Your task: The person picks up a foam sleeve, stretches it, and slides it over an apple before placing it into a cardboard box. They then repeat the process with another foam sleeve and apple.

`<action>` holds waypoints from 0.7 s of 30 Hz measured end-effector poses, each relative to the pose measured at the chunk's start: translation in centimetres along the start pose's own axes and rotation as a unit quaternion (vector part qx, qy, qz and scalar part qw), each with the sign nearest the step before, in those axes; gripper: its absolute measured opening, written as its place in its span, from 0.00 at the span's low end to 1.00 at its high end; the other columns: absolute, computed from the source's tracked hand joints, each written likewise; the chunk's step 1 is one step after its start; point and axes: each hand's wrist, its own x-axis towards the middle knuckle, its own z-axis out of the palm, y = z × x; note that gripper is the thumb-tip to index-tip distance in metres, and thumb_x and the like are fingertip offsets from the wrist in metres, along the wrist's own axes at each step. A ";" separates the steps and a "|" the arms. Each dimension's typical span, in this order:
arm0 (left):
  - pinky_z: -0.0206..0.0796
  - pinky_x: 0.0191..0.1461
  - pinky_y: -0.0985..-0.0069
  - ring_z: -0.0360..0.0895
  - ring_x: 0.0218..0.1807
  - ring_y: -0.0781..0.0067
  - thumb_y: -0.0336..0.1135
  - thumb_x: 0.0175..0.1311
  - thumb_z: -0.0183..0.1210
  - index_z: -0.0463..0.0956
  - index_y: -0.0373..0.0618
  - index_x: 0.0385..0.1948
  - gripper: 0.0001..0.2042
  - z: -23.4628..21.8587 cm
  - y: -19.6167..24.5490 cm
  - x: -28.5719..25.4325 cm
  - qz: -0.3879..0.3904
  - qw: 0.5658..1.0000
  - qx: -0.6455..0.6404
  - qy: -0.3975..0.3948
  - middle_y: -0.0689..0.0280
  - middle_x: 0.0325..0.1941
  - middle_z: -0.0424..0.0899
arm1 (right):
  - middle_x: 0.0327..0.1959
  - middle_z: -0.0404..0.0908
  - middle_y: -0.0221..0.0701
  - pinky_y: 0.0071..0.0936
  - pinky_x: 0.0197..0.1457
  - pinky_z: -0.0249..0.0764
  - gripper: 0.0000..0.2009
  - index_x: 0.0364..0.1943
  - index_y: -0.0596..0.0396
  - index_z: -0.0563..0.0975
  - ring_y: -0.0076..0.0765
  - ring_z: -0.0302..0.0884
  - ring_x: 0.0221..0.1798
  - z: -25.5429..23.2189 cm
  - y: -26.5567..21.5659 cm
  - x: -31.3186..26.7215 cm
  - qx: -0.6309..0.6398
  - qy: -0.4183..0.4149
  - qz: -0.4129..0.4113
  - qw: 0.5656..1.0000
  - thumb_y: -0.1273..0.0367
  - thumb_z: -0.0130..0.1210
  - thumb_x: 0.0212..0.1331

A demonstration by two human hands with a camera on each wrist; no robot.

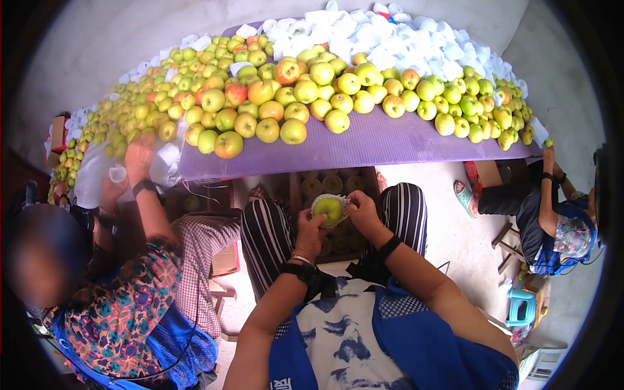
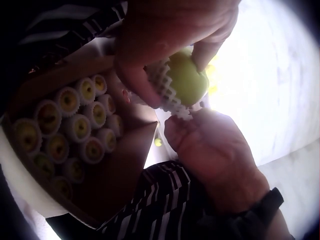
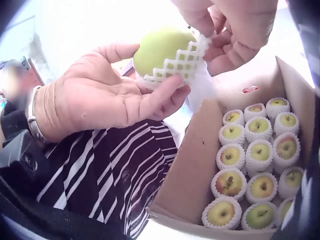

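A green apple [image 1: 330, 208] [image 2: 189, 79] [image 3: 162, 50] sits partly inside a white foam net [image 1: 338, 200] [image 2: 162, 82] [image 3: 181, 64]. My left hand [image 1: 309, 233] [image 2: 175, 35] [image 3: 107, 90] grips the apple and net from the side and below, thumb on the bare skin. The fingertips of my right hand [image 1: 366, 218] [image 2: 215, 150] [image 3: 240, 32] pinch the net's edge. In the right wrist view the apple's far side is bare.
Below my hands stands a cardboard box [image 1: 296, 188] [image 2: 135, 165] [image 3: 190, 165] with rows of netted apples. Loose apples [image 1: 268, 130] and a heap of white nets [image 1: 390, 42] cover the purple-topped table [image 1: 390, 140]. People sit at left and right.
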 end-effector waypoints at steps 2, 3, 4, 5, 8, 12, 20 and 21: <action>0.70 0.44 0.64 0.71 0.45 0.61 0.29 0.48 0.53 0.55 0.37 0.47 0.23 0.1 0.1 -0.1 0.003 1.000 0.001 0.006 0.56 0.44 0.67 | 0.26 0.74 0.32 0.22 0.34 0.70 0.08 0.33 0.59 0.71 0.22 0.71 0.31 0.1 0.1 -0.1 0.098 -0.043 0.008 0.994 0.75 0.50 0.47; 0.70 0.43 0.65 0.71 0.45 0.62 0.29 0.48 0.53 0.55 0.37 0.47 0.23 0.2 0.3 -0.2 0.014 1.000 0.011 0.011 0.56 0.44 0.67 | 0.26 0.74 0.32 0.22 0.34 0.70 0.08 0.33 0.59 0.71 0.22 0.71 0.31 0.0 -0.6 -0.2 0.098 -0.043 0.008 0.994 0.75 0.50 0.47; 0.71 0.43 0.66 0.71 0.45 0.63 0.29 0.48 0.53 0.55 0.37 0.47 0.23 0.4 0.4 -0.4 0.025 0.999 0.020 0.016 0.56 0.44 0.67 | 0.27 0.74 0.31 0.21 0.33 0.70 0.08 0.34 0.59 0.70 0.22 0.71 0.31 -0.1 -1.3 -0.3 0.131 -0.066 0.027 0.989 0.74 0.51 0.47; 0.71 0.41 0.67 0.71 0.44 0.64 0.29 0.48 0.54 0.55 0.39 0.47 0.23 0.5 0.6 -0.5 0.028 0.999 0.030 0.024 0.57 0.44 0.67 | 0.27 0.74 0.30 0.20 0.32 0.70 0.09 0.35 0.58 0.70 0.21 0.70 0.30 -0.3 -1.9 -0.4 0.163 -0.088 0.046 0.982 0.73 0.52 0.48; 0.72 0.40 0.69 0.71 0.43 0.65 0.28 0.48 0.54 0.56 0.40 0.47 0.23 0.3 0.6 -0.4 0.054 0.997 0.048 0.037 0.57 0.44 0.67 | 0.30 0.73 0.29 0.19 0.29 0.70 0.12 0.37 0.57 0.69 0.19 0.70 0.29 -0.6 -2.2 -0.4 0.215 -0.138 0.063 0.965 0.71 0.54 0.48; 0.72 0.38 0.71 0.72 0.42 0.66 0.29 0.48 0.56 0.56 0.42 0.47 0.24 0.0 0.4 -0.1 0.052 0.998 0.029 0.034 0.58 0.44 0.67 | 0.30 0.72 0.29 0.20 0.33 0.71 0.16 0.41 0.56 0.68 0.21 0.70 0.31 -0.7 -2.7 -0.5 0.214 -0.161 0.055 0.962 0.72 0.56 0.45; 0.72 0.36 0.77 0.73 0.38 0.72 0.27 0.47 0.59 0.60 0.41 0.43 0.21 -1.1 -1.7 1.2 0.091 0.982 0.167 0.015 0.61 0.39 0.70 | 0.48 0.65 0.46 0.35 0.57 0.60 0.38 0.53 0.54 0.63 0.51 0.62 0.53 -0.1 -3.4 -0.8 -0.062 -0.134 -0.193 0.970 0.64 0.66 0.30; 0.72 0.36 0.77 0.73 0.38 0.72 0.27 0.47 0.59 0.60 0.41 0.43 0.21 -0.8 -1.6 1.0 0.091 0.982 0.167 0.014 0.61 0.39 0.70 | 0.48 0.65 0.46 0.35 0.57 0.60 0.38 0.53 0.54 0.63 0.51 0.62 0.53 -0.2 -3.4 -0.8 -0.062 -0.134 -0.193 0.970 0.64 0.66 0.30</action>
